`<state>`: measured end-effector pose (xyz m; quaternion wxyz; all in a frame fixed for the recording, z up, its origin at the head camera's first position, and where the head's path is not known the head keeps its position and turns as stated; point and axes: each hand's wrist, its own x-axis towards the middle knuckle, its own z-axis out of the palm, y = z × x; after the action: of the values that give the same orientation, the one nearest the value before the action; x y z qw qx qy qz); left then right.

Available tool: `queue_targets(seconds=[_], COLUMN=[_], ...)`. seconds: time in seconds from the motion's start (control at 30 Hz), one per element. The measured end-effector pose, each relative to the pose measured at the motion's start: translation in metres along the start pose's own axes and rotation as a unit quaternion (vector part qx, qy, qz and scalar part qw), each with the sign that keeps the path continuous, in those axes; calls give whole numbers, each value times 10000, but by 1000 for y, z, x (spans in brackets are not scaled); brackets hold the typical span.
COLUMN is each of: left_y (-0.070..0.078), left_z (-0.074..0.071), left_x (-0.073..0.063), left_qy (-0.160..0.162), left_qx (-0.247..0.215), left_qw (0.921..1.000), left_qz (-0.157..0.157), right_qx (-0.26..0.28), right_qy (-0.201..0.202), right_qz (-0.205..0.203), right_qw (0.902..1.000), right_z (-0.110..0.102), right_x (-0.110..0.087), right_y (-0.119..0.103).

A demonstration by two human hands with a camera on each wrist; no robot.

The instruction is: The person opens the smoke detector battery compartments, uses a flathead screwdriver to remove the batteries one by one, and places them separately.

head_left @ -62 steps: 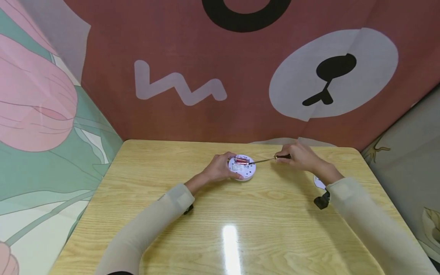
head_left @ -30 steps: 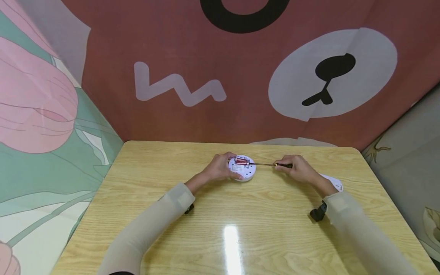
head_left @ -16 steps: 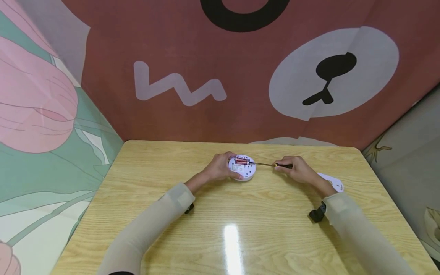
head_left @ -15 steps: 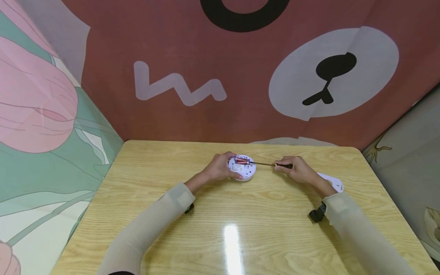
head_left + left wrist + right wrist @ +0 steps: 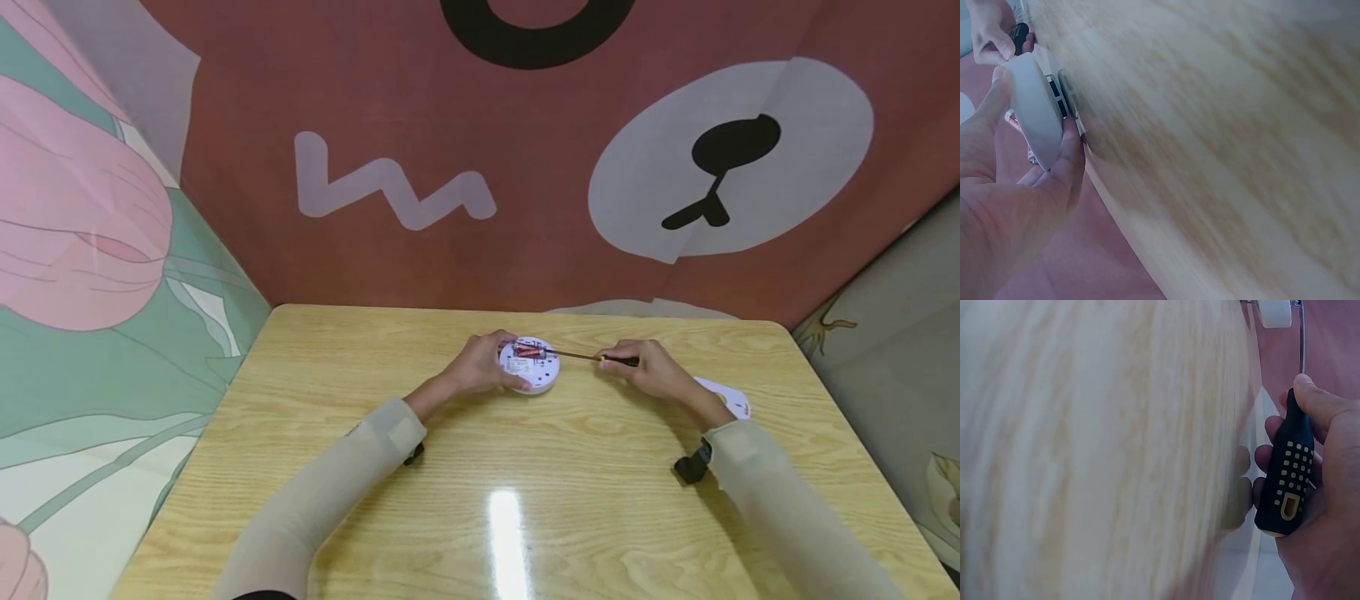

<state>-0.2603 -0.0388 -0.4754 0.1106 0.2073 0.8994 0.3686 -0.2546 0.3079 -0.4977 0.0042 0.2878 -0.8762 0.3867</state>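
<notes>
In the head view, my left hand [image 5: 476, 367] grips a round white device [image 5: 534, 380], thumb on the near edge and fingers at the far edge. Two red batteries [image 5: 529, 352] lie side by side on its upturned face. My right hand [image 5: 654, 368] holds a screwdriver [image 5: 1288, 469] by its dark handle with yellow squares. Its thin shaft runs left across the device's rim, and the tip is at the batteries' right end. In the left wrist view, the device's white side [image 5: 1036, 115] shows between thumb and fingers, with dark slots on its underside and a battery protruding beyond.
A flat white plate with cutouts [image 5: 735, 400] lies on the wooden table [image 5: 592, 500], partly behind my right forearm. The table's far edge runs just beyond both hands, against a printed red backdrop [image 5: 420, 267]. Patterned walls flank the table.
My right hand has come down and nearer since the oldest frame, uncovering more of the plate. The screwdriver shaft has swung, its tip rising slightly at the batteries. My left hand has stayed still.
</notes>
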Motion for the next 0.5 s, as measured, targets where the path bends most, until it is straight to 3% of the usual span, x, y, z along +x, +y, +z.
queue_targets(seconds=[0.5], left_y=[-1], left_z=[1], left_x=[0], left_qy=[54], left_qx=[-45], left_qw=[10000], left_qz=[42], right_qx=[-210], right_qy=[138], right_qz=[31], right_qw=[9997], right_z=[0], right_x=[-4], right_y=[2])
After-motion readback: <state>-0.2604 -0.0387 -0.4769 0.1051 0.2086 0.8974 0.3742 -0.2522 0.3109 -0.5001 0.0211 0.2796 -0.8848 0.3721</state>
